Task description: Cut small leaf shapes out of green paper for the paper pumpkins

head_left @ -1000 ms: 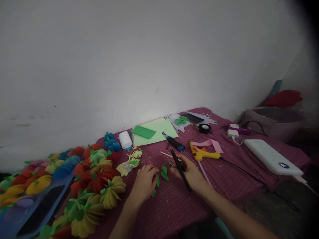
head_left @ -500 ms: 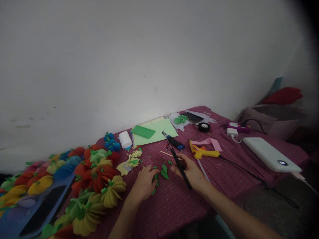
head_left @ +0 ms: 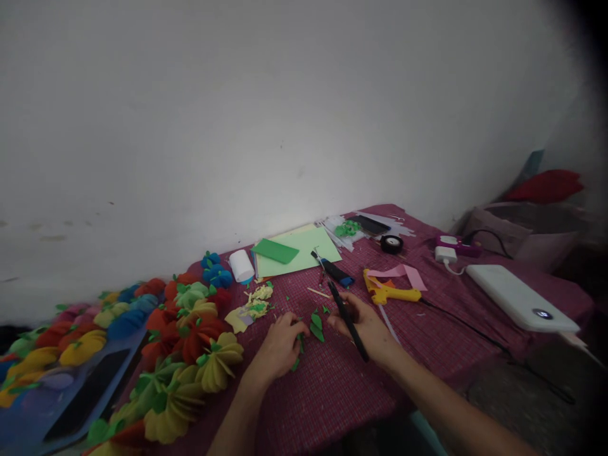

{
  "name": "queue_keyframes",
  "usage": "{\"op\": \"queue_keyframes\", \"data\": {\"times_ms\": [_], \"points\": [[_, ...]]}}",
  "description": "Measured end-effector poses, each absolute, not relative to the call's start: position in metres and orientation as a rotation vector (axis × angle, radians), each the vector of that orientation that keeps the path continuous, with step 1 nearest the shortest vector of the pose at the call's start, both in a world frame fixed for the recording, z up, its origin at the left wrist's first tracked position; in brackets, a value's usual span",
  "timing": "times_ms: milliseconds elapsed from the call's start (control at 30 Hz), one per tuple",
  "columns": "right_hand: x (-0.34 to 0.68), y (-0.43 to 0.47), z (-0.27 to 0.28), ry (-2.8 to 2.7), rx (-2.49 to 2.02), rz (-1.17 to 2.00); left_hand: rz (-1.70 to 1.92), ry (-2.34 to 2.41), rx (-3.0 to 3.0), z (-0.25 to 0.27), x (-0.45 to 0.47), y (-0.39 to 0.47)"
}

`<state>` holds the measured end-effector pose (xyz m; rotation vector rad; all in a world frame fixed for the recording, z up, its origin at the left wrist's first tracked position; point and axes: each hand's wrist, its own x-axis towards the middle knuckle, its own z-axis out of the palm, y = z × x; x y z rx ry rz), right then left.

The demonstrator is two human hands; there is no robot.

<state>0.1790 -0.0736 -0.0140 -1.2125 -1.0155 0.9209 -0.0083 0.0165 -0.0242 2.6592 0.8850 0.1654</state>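
Note:
My right hand (head_left: 363, 326) grips a long, slim black tool (head_left: 350, 326) that looks like a pen, its upper end tilted away to the left. On the maroon checked cloth, my left hand (head_left: 280, 345) rests with bent fingers slightly apart, over small green paper pieces (head_left: 299, 356). Its fingertips are partly hidden, and no held thing shows in it. Between my hands lie green leaf-shaped paper cutouts (head_left: 316, 326). A thin pale stick (head_left: 318, 292) is just beyond them, near the tool's tip.
Colourful paper pumpkins (head_left: 190, 342) crowd the left side around a dark phone (head_left: 88, 396). Paper sheets (head_left: 313, 248), a blue-black cutter (head_left: 337, 272) and black tape (head_left: 391, 244) lie behind. A yellow glue gun (head_left: 392, 293), its cord and a white power bank (head_left: 520, 297) are right.
My left hand has shifted slightly right and up, its fingers drawn closer over the green pieces. My right hand keeps its grip on the black tool. The whole view has shifted slightly.

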Motion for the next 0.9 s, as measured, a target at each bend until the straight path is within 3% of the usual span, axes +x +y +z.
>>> {"op": "queue_keyframes", "data": {"times_ms": [233, 500, 900], "points": [[0.176, -0.071, -0.014, -1.022, -1.202, 0.900, 0.324, 0.911, 2.471, -0.015, -0.007, 0.016], [0.168, -0.080, -0.015, -1.214, -1.146, 0.808, 0.593, 0.743, 1.530, 0.001, -0.003, 0.004], [0.157, -0.075, -0.023, -1.248, -1.117, 0.773, 0.642, 0.678, 1.513, -0.004, 0.004, -0.005]]}}
